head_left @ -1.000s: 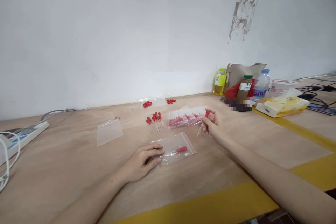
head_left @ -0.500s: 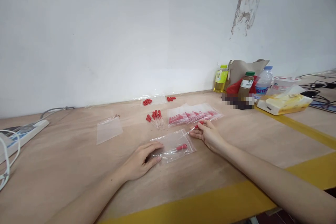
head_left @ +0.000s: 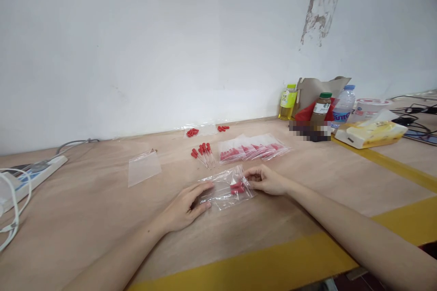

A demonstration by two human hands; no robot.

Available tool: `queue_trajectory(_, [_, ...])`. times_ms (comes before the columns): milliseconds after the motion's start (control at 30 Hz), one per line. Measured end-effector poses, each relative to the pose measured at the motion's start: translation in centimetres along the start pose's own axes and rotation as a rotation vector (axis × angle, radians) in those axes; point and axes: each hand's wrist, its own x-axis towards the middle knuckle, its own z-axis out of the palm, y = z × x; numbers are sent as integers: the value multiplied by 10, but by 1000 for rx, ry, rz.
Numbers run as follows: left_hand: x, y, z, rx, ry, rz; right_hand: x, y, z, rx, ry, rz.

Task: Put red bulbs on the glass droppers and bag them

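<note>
A clear zip bag point(head_left: 221, 202) lies flat on the table in front of me, with red-bulbed droppers point(head_left: 237, 188) side by side inside it. My left hand point(head_left: 186, 207) rests at the bag's left end, thumb and fingers apart and pressing on it. At the bag's right end, its mouth, my right hand point(head_left: 268, 179) has curled fingers against the plastic, close to the red bulbs. Whether a fingertip still touches a bulb cannot be made out. Beyond the bag lies a fanned group of loose droppers point(head_left: 204, 154), beside several filled bags point(head_left: 252, 148).
Left of the loose droppers is an unfilled bag point(head_left: 145, 168). Red bulbs point(head_left: 192, 132) lie near the wall. A power strip point(head_left: 41, 175) with cables sits at far left. Bottles point(head_left: 287, 102), a paper bag point(head_left: 307, 88) and a tissue pack point(head_left: 370, 134) stand at back right.
My right hand has moved slightly left and down to the bag's mouth, and the dropper it held is now inside beside the other one. My left hand has stayed in place.
</note>
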Motion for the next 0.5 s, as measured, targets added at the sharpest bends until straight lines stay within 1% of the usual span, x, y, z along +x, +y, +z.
queue_trajectory(67, [0,-1,0,-4,-1,8,-2,-4,0,27,-68,29])
queue_trajectory(100, [0,-1,0,-6,-2,13,-3,-6,-2,30,-69,62])
queue_trajectory(133, [0,-1,1,-7,-3,18,-3,-7,-4,24,-39,96])
queue_trajectory(200, [0,-2,1,-7,-10,28,-1,-8,-9,-28,112,114])
queue_trajectory(267, [0,-2,1,-10,-16,36,5,-11,-13,-148,291,50])
queue_trajectory(333, [-1,-2,1,-16,-15,35,17,-16,-15,-318,390,-31])
queue_trajectory(400, [-2,-2,1,-21,-7,31,35,-23,-13,-493,414,-61])
queue_trajectory(467, [-3,-3,2,-25,3,31,59,-30,-6,-637,406,-15])
queue_trajectory(500, [-3,-3,2,-27,10,37,72,-33,-1,-686,388,41])
